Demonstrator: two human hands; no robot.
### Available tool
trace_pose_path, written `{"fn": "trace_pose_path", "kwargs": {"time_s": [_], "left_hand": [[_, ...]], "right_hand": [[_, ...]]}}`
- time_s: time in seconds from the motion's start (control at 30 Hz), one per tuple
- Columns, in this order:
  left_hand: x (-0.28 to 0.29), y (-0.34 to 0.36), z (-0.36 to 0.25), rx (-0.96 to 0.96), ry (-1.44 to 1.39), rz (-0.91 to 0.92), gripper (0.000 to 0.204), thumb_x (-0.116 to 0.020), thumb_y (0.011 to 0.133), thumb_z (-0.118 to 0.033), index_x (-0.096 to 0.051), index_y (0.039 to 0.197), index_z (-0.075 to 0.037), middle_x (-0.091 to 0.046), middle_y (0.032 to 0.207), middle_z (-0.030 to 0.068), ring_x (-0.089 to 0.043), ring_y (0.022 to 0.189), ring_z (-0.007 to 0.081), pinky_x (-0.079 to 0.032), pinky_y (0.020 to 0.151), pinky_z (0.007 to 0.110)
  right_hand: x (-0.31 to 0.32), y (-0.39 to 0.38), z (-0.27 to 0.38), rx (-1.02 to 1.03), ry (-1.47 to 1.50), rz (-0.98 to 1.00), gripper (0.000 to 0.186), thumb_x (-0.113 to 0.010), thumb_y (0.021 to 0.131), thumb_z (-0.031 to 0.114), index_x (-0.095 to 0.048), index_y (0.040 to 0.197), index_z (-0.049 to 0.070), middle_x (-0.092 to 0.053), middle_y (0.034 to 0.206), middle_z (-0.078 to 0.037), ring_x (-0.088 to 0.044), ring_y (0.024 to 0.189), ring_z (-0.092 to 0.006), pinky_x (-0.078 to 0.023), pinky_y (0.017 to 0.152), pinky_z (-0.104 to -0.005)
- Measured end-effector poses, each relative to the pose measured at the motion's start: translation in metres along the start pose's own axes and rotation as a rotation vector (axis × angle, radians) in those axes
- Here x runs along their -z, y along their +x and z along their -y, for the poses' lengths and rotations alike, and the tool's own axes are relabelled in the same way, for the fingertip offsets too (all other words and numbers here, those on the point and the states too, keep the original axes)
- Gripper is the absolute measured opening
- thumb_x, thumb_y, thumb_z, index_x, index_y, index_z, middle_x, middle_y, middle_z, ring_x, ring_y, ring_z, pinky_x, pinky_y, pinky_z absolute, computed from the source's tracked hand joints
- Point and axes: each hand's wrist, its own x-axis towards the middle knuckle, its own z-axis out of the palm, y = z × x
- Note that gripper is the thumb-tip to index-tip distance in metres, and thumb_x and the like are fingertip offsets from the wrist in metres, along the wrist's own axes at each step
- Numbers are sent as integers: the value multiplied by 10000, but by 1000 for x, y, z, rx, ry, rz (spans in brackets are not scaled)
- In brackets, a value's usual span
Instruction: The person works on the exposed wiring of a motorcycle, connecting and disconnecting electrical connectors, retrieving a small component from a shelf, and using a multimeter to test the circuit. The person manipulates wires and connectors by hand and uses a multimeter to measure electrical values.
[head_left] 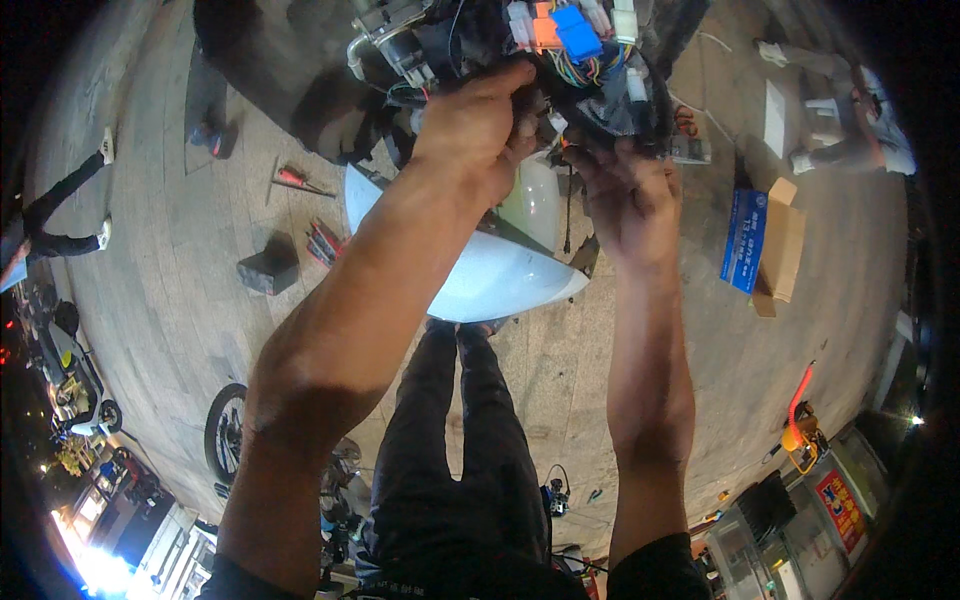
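Head view. Two bare hands work at one wiring harness point(585, 60) on the front of a scooter, at the top centre of the picture. The left hand point(478, 125) is curled, its fingers pinching a small white connector point(556, 122) and the dark wires beneath the harness. The right hand point(628, 195) reaches up just beside it; its fingertips are closed on the black wrapped part of the bundle point(620, 110).

The harness carries several plug connectors: one blue point(577, 32), one orange point(545, 33), and at least three white point(625, 18). One white curved body panel point(500, 270) sits directly below both hands.

On the paved ground: one red-handled screwdriver point(298, 181) left of the panel, a cluster of red-handled tools point(323, 243) near it, one dark block point(267, 271), and one opened cardboard box with a blue face point(762, 245) to the right. One wheel point(224, 432) shows at lower left.
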Motion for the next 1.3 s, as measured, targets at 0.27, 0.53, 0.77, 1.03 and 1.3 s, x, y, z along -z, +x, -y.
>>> {"fn": "trace_pose_path", "kwargs": {"time_s": [0.27, 0.53, 0.77, 1.03, 1.3], "left_hand": [[12, -4, 0, -140, 54, 66, 83, -639, 840, -111, -619, 908, -67, -615, 803, 24, -570, 693, 123, -417, 532, 246], [5, -16, 0, -332, 121, 77, 90, -641, 845, -91, -589, 909, -54, -609, 784, 26, -560, 592, 145, -420, 531, 262], [4, -10, 5, -449, 84, 123, 104, -605, 867, -62, -539, 930, -13, -583, 780, 49, -578, 593, 158, -411, 513, 254], [11, -11, 13, -487, 291, 4, 107, -641, 863, -101, -580, 935, -49, -628, 831, 42, -597, 692, 151, -477, 595, 257], [3, -23, 34, -535, 676, 325, 244, -555, 920, -65, -601, 1155, -18, -606, 788, -4, -540, 652, 42, -464, 596, 209]], "right_hand": [[-24, -6, 0, 91, -121, -218, 250, -597, 882, 97, -597, 1123, 32, -658, 993, -47, -612, 839, -151, -479, 768, -306], [-35, 0, 13, 166, -317, -265, 110, -623, 886, 72, -617, 990, 39, -626, 874, 7, -534, 786, -42, -414, 684, -173], [-35, 19, 22, 723, -950, -418, 207, -712, 812, 109, -619, 976, 22, -571, 812, -45, -557, 751, -152, -449, 693, -252], [-15, 21, 30, 204, -1238, -391, 224, -671, 856, 219, -674, 902, 0, -594, 772, -103, -570, 733, -192, -465, 663, -308], [-7, 25, 25, 96, -809, -268, 182, -589, 925, 159, -599, 977, -15, -612, 822, -38, -524, 741, -74, -449, 653, -237]]}}
